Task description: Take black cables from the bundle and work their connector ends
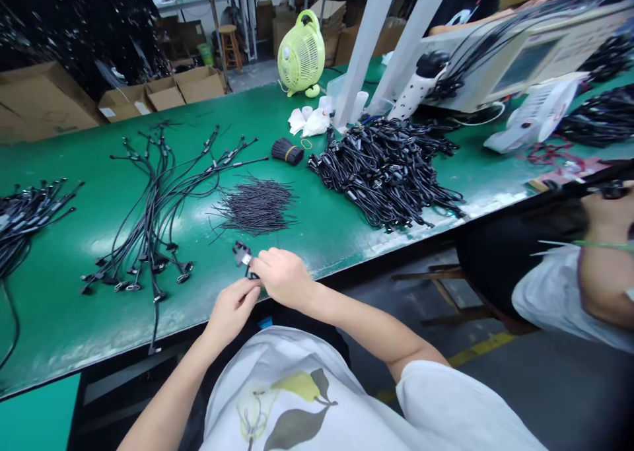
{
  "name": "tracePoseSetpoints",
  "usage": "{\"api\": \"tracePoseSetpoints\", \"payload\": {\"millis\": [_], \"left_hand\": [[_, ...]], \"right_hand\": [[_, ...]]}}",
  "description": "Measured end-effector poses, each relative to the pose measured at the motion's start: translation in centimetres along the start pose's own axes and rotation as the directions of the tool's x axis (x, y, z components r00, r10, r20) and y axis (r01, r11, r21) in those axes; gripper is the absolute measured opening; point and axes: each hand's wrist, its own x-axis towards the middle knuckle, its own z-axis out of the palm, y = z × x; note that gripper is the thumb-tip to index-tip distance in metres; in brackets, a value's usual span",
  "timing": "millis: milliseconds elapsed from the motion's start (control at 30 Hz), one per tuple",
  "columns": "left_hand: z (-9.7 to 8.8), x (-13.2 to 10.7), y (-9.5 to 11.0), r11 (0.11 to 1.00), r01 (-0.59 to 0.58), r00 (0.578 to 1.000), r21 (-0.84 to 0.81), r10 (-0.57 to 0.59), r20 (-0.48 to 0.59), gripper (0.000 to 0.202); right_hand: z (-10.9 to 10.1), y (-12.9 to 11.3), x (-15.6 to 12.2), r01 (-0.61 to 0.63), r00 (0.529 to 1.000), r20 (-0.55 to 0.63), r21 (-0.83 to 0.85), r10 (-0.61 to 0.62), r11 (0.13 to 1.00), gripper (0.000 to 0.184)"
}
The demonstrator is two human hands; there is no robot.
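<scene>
Close to the table's front edge, my right hand (pixel 283 277) is closed around a black cable (pixel 242 253), its connector end sticking up past the fingers. My left hand (pixel 232 311) touches it from below, fingers pinched at the cable's lower part; most of the cable is hidden by both hands. Just beyond them lies a loose pile of thin black twist ties (pixel 257 205). To the left, long black cables with connectors (pixel 156 193) are spread out. A big heap of bundled black cables (pixel 386 170) lies to the right.
A tied bundle of black ties (pixel 287 152) lies behind the loose pile. At the back stand a green fan (pixel 301 55) and white posts (pixel 366 41). More cables (pixel 30 216) lie far left. A white fan (pixel 537 114) and a co-worker's arm (pixel 607 259) are at right.
</scene>
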Motion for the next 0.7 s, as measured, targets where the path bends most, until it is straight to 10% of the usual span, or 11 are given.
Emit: {"api": "tracePoseSetpoints", "payload": {"millis": [200,367,467,533,633,700], "left_hand": [[-1.5,1.0,0.3,0.851,0.187,0.957,-0.491,-0.272,-0.106,0.038],[-1.1,-0.3,2.2,0.973,-0.007,0.997,-0.229,-0.011,-0.079,0.046],[1.1,-0.5,0.9,0.989,0.035,0.982,-0.143,-0.060,-0.180,0.016],[2.1,0.0,-0.3,0.978,0.024,0.960,-0.207,-0.080,-0.267,0.031],[2.5,0.7,-1.1,0.982,-0.081,0.972,-0.169,0.041,-0.230,0.040],[2.4,1.0,-0.8,0.982,-0.118,0.978,-0.144,0.090,-0.187,0.039]], "right_hand": [[1.1,-1.9,-1.7,0.283,0.959,0.009,0.037,-0.283,0.958,0.027],[1.6,1.1,-2.1,-0.048,0.996,0.077,0.129,0.038,0.990,0.026],[0.9,2.0,-1.2,-0.205,0.979,0.048,0.132,0.200,0.970,0.031],[0.6,1.6,-0.6,-0.279,0.960,0.031,0.195,0.278,0.940,0.034],[0.8,0.6,-0.1,-0.390,0.912,0.059,0.432,0.406,0.813,0.032],[1.3,0.5,0.0,-0.500,0.844,0.209,0.641,0.494,0.582,0.030]]}}
